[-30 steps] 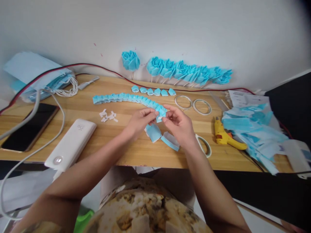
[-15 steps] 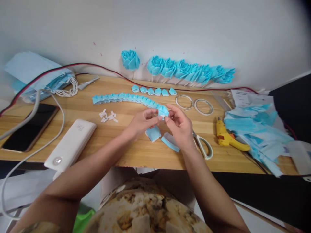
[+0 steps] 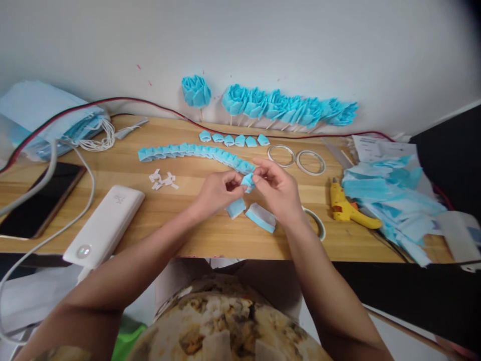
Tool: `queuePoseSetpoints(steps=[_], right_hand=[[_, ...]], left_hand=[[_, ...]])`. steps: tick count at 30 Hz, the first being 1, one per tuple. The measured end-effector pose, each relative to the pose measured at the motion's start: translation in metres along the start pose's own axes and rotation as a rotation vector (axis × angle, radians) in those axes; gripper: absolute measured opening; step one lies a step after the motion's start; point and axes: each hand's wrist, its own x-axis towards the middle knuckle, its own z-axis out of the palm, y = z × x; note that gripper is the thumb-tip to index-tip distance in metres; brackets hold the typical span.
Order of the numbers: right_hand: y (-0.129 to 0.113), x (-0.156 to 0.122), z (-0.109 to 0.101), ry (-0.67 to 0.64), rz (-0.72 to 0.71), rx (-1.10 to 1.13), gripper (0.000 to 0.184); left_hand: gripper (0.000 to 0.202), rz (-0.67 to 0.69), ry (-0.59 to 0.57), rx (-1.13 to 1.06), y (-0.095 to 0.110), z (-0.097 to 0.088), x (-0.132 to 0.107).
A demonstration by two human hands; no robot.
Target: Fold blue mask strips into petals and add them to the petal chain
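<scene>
Fingers: fingertips [image 3: 237,176] of both hands are closed in a pinch on one small folded blue petal [image 3: 248,181], held just above the wooden table [image 3: 180,225].
Left hand: the left hand [image 3: 216,193] grips the petal's left side with thumb and forefinger, its other fingers curled under.
Right hand: the right hand [image 3: 278,194] grips the petal's right side, knuckles up.
Petal's place: middle of the table, just beside the near end of a long strip of overlapping blue petals [image 3: 184,150]; whether it is joined to the strip cannot be told.
Under the hands: two loose folded blue pieces lie on the wood, one [image 3: 236,207] below the left fingertips, one [image 3: 261,217] by the right palm.
Behind the strip: five separate small petals [image 3: 233,140] in a row, and blue paper roses [image 3: 285,106] on sticks leaning against the white wall.
Right side: two tape rolls [image 3: 296,159], scissors [image 3: 318,224] partly hidden by the right wrist, a yellow glue gun [image 3: 347,209], and a heap of cut blue face masks [image 3: 391,195].
Left side: white paper scraps [image 3: 162,179], a white power bank [image 3: 105,225], a dark phone [image 3: 37,198], and a stack of face masks [image 3: 48,120].
</scene>
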Motion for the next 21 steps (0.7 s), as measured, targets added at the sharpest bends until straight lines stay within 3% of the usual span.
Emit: queuePoseSetpoints(steps=[2,7,12,14,17,21], right_hand=[[0.0,0.001,-0.001,0.044,-0.008,-0.003,0.03],[0.001,0.002,-0.003,0.094,-0.01,0.077,0.031],[-0.003,0.0,-0.006,0.02,0.035,0.091,0.028],[-0.007,-0.001,-0.018,0.018,0.046,0.073,0.026],[-0.009,-0.008,-0.048,0.127,0.031,-0.05,0.026],[-0.002,-0.027,-0.089,0.219,0.016,-0.484,0.025]], left_hand=[[0.013,0.033,0.026,-0.015,-0.001,-0.001,0.001],[0.056,0.006,0.024,-0.152,-0.001,-0.003,0.003],[0.026,-0.019,-0.073,-0.155,-0.003,0.0,0.001],[0.025,-0.018,-0.049,-0.123,-0.002,0.0,0.0],[0.025,-0.018,-0.007,-0.09,0.001,-0.002,-0.001],[0.026,-0.014,0.01,-0.102,0.006,-0.003,-0.002]])
